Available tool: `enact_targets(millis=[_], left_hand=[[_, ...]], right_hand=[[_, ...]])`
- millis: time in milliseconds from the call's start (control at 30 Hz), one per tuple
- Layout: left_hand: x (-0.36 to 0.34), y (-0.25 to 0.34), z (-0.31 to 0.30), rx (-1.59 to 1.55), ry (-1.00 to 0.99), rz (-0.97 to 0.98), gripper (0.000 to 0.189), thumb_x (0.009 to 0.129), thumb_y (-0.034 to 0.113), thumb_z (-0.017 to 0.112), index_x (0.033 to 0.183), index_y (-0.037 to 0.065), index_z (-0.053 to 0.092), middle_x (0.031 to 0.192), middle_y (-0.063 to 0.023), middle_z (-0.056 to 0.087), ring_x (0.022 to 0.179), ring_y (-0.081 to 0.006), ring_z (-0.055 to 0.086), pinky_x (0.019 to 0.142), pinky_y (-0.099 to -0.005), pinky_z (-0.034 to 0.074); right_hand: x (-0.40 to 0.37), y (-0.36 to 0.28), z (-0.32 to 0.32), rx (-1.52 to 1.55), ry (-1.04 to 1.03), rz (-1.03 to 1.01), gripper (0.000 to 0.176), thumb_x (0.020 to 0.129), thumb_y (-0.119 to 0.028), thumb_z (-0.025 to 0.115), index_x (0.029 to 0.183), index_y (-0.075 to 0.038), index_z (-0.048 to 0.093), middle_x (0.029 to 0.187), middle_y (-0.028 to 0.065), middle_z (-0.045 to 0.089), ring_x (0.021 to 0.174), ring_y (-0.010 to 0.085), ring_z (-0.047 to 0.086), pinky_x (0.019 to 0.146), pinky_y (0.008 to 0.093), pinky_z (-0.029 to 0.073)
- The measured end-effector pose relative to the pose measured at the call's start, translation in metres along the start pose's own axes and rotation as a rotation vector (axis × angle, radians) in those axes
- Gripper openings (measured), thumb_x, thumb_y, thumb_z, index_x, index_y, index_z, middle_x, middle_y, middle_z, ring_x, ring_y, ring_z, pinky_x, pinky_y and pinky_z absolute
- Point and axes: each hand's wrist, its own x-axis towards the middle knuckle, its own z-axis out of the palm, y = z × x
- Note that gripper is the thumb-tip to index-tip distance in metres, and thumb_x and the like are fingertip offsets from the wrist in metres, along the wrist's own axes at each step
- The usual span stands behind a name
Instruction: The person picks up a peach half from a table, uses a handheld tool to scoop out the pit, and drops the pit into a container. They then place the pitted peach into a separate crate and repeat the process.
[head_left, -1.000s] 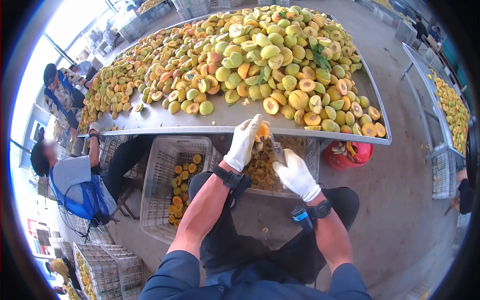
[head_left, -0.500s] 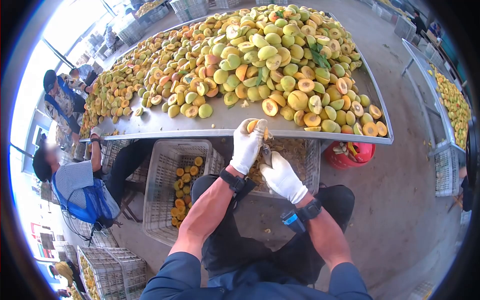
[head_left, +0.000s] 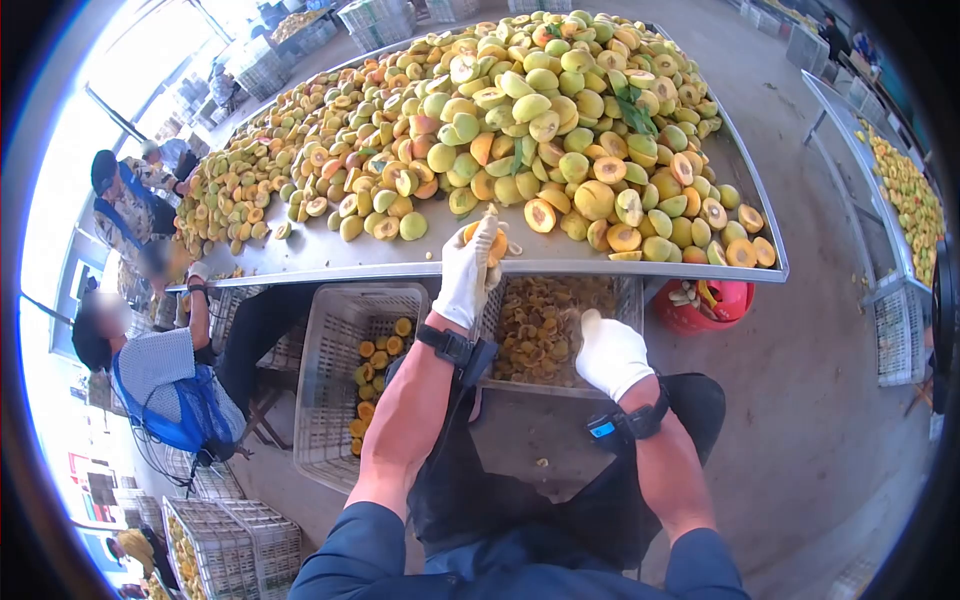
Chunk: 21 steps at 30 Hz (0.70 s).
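Note:
My left hand [head_left: 466, 275], in a white glove, is closed around an orange-fleshed peach half [head_left: 487, 236] at the table's front edge. My right hand [head_left: 612, 355], also white-gloved, is closed in a fist to the right of a crate [head_left: 635, 335] of pits and scraps. The small metal tool it gripped half a second ago is hidden or blurred now. Beyond my left hand, a big heap of green-yellow peaches [head_left: 530, 108], many of them halved, covers much of the metal table [head_left: 330, 255].
Left of my legs stands a white crate [head_left: 312, 400] with peach halves in it. A red bucket [head_left: 705, 312] sits under the table's right end. A seated person [head_left: 175, 370] works at the left, with others beyond. Another fruit-covered table [head_left: 835, 110] stands at the right.
My hands have come apart: the left moved slightly left with the peach half, the right moved right and down. The metal tool, visible between them before, no longer shows.

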Motion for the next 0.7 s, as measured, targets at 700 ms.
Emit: enact_targets(millis=[700], left_hand=[[-0.022, 0.078, -0.161, 1.541, 0.212, 0.123, 0.032, 0.086, 0.035, 0.065, 0.096, 0.006, 0.073, 0.096, -0.0175, 0.072, 0.093, -0.0336, 0.069, 0.087, -0.0419, 0.052]], right_hand=[[0.006, -0.03, -0.002, 0.064, 0.057, -0.171, 0.024, 0.088, -0.019, 0.056, 0.104, -0.001, 0.061, 0.092, 0.0232, 0.07, 0.089, 0.0398, 0.069, 0.081, 0.0484, 0.054]])
